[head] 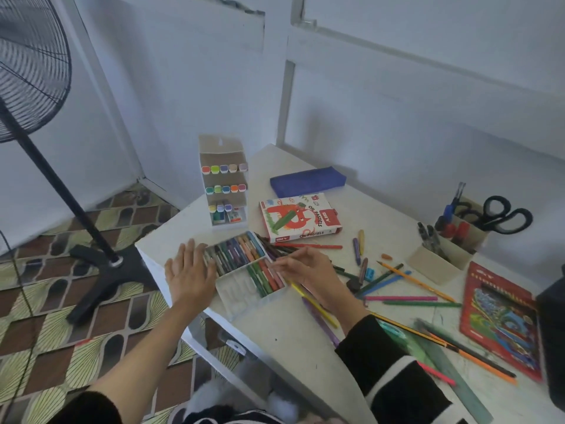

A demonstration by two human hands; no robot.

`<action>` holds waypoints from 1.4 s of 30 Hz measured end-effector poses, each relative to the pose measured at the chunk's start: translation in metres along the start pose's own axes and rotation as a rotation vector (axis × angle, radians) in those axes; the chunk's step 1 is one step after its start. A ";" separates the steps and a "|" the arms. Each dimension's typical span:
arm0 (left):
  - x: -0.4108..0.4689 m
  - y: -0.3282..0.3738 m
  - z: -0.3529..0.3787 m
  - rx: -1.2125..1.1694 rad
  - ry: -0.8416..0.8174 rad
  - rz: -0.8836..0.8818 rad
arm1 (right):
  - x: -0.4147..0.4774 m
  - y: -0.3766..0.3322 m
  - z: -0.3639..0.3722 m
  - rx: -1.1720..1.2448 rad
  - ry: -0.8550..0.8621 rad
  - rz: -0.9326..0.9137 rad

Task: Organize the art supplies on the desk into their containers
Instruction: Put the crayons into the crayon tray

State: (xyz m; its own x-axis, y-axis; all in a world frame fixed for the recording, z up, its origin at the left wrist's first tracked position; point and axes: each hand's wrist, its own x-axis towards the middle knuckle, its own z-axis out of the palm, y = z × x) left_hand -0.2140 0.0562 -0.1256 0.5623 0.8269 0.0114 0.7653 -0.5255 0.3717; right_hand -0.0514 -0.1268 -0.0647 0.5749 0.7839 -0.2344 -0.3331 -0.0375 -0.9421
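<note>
The left hand (189, 275) lies flat and open, fingers straight and slightly spread, its fingertips against the left side of the white pastel tray (237, 301). The right hand (305, 267) has bent fingers gathered over the tray's right edge. I cannot tell whether it pinches a stick. Both forearms reach forward from black sleeves.

The tray sits near the front-left corner of the white desk (275, 338), set diagonally. The oil pastels (241, 252) fill its far compartment and part of the near one, lying side by side with their long axes running from far-left to near-right.

Behind the tray lie the oil pastels box (299, 218), a blue pencil case (307, 182) and an upright marker stand (223, 185). Loose coloured pencils (397, 283) lie scattered to the right, near a desk organiser (443, 258) holding black scissors (501, 215).

A black standing fan (30, 65) stands on the patterned floor beside white walls.
</note>
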 end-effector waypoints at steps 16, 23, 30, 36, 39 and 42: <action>0.000 -0.002 0.001 0.002 0.009 0.010 | 0.005 0.024 0.031 -0.976 -0.302 -0.285; 0.000 -0.002 0.002 -0.007 0.026 0.008 | 0.007 0.022 0.030 -1.239 -0.303 -0.353; 0.000 -0.002 0.002 -0.020 0.015 0.018 | 0.005 0.005 0.016 -0.990 -0.270 -0.360; -0.001 -0.002 0.000 -0.022 0.004 0.025 | 0.012 -0.041 -0.079 -1.165 0.535 -0.234; 0.000 -0.002 0.001 -0.019 0.007 0.026 | 0.014 -0.050 -0.136 -1.423 0.667 0.018; -0.001 -0.002 0.001 -0.025 0.011 0.026 | 0.014 -0.048 -0.153 -1.601 0.625 0.155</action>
State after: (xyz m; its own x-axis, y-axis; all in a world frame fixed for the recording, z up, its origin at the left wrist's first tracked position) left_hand -0.2159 0.0564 -0.1277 0.5785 0.8150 0.0318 0.7422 -0.5422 0.3938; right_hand 0.0869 -0.2088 -0.0598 0.9214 0.3880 -0.0239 0.3842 -0.9182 -0.0965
